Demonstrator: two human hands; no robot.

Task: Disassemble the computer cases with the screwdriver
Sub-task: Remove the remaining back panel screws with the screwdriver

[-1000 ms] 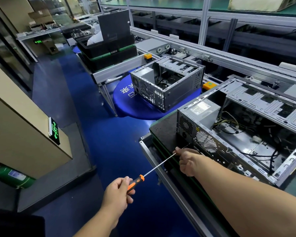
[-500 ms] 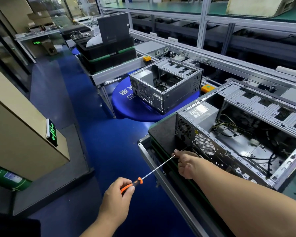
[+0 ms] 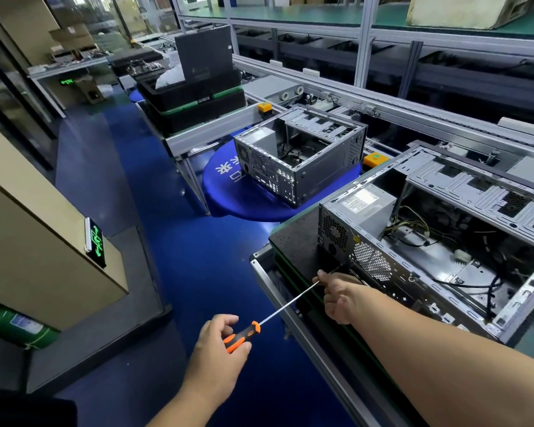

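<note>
An open grey computer case [image 3: 444, 241] lies on its side on a black mat at the right, its power supply and cables showing. My left hand [image 3: 218, 349] grips the orange and black handle of a long screwdriver [image 3: 285, 305]. Its thin shaft runs up and right to the case's rear panel, near the honeycomb fan grille. My right hand [image 3: 341, 295] pinches the shaft close to the tip, against the rear panel. A second open case [image 3: 299, 155] sits farther back on a round blue table.
The workbench's metal edge [image 3: 293, 322] runs diagonally under my right arm. Blue floor [image 3: 198, 257] lies to the left, bordered by a beige cabinet [image 3: 28, 226] with a green lit sign. Stacked black trays [image 3: 195, 97] stand on a bench behind. A conveyor and shelving run along the back.
My left hand has shifted on the handle, showing more of its orange and black grip. The view drifted slightly. My right hand stays at the shaft by the rear panel.
</note>
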